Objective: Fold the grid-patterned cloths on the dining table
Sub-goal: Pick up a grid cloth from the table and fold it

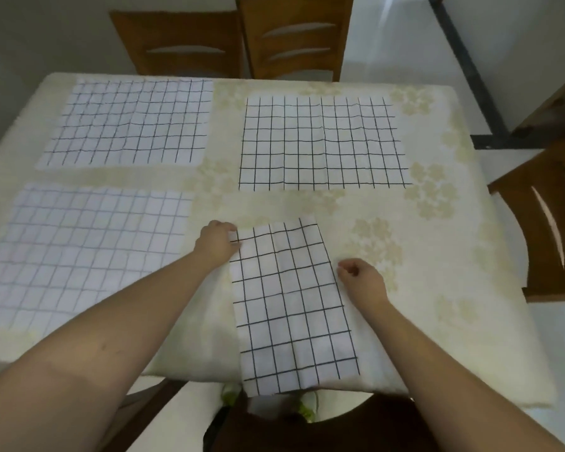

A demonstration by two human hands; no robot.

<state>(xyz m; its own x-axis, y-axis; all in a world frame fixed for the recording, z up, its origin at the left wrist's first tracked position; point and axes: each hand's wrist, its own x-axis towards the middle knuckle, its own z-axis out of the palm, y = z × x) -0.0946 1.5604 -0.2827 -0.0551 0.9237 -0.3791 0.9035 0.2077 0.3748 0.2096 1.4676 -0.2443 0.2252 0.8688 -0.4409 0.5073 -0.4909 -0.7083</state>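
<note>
A white cloth with a black grid, folded into a narrow strip, lies at the table's near edge with its near end hanging over it. My left hand pinches the strip's far left corner. Beside the strip's right edge, my right hand has its fingers curled; whether it pinches the edge I cannot tell. Three more grid cloths lie flat and unfolded: one at the far right, one at the far left, one at the near left.
The dining table wears a cream tablecloth with a pale flower print. Two wooden chairs stand at the far side, another chair at the right. White floor shows beyond the table.
</note>
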